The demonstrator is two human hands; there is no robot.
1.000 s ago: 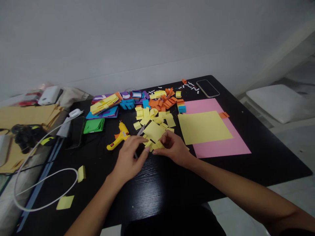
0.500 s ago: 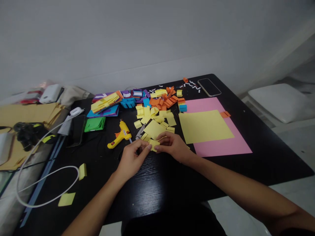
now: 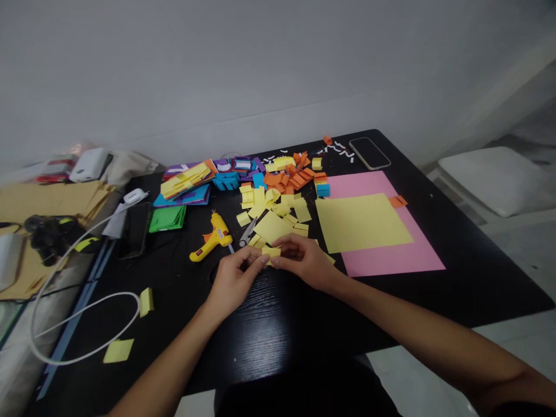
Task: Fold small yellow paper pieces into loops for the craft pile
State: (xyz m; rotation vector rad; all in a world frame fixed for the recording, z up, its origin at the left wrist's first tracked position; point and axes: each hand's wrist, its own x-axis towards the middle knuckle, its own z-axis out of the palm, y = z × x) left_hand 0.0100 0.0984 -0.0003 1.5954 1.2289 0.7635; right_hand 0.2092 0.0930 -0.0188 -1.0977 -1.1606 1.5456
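Observation:
Both my hands meet over the black table (image 3: 278, 336), near its front middle. My left hand (image 3: 234, 278) and my right hand (image 3: 304, 262) pinch a small folded yellow paper piece (image 3: 271, 252) between their fingertips. Just behind them lie a yellow square sheet (image 3: 273, 227), grey scissors (image 3: 247, 233) and several small yellow folded pieces (image 3: 269, 200). A yellow glue gun (image 3: 211, 237) rests to the left of my left hand.
A large yellow sheet (image 3: 362, 222) lies on a pink sheet (image 3: 403, 255) at right. Orange pieces (image 3: 295, 176), blue, purple and green paper stacks (image 3: 167, 219) sit behind. A phone (image 3: 369, 153) lies at the far right. A white cable (image 3: 82, 324) loops at left.
My left hand has drawn back off the scissors towards me. Both hands have closed together on the small yellow piece.

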